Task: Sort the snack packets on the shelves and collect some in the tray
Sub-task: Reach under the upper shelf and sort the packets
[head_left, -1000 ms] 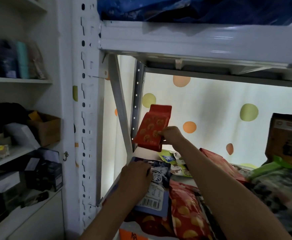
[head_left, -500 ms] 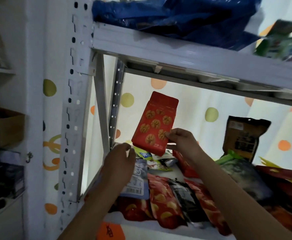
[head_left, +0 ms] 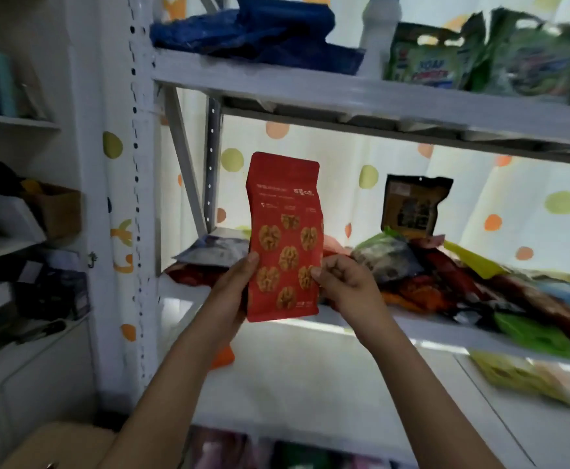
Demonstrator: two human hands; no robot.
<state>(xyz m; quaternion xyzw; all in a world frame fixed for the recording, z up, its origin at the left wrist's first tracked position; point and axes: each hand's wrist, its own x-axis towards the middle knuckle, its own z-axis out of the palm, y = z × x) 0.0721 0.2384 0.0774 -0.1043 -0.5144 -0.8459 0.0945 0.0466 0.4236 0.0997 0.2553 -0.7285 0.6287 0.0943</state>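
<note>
Upright at frame centre, red walnut packet [head_left: 283,238], held in front of the middle shelf [head_left: 412,328]. Left hand [head_left: 234,292] at 9 o'clock of its lower half, thumb on the front, grip grasping the edge. Right hand [head_left: 341,282] at 3 o'clock, grip pinching the opposite edge. Behind, at 2 o'clock, brown pouch [head_left: 415,206] standing among heaped snack packets [head_left: 445,282]. Above, at 12 o'clock, blue bag [head_left: 253,32] on the upper shelf [head_left: 344,96].
</note>
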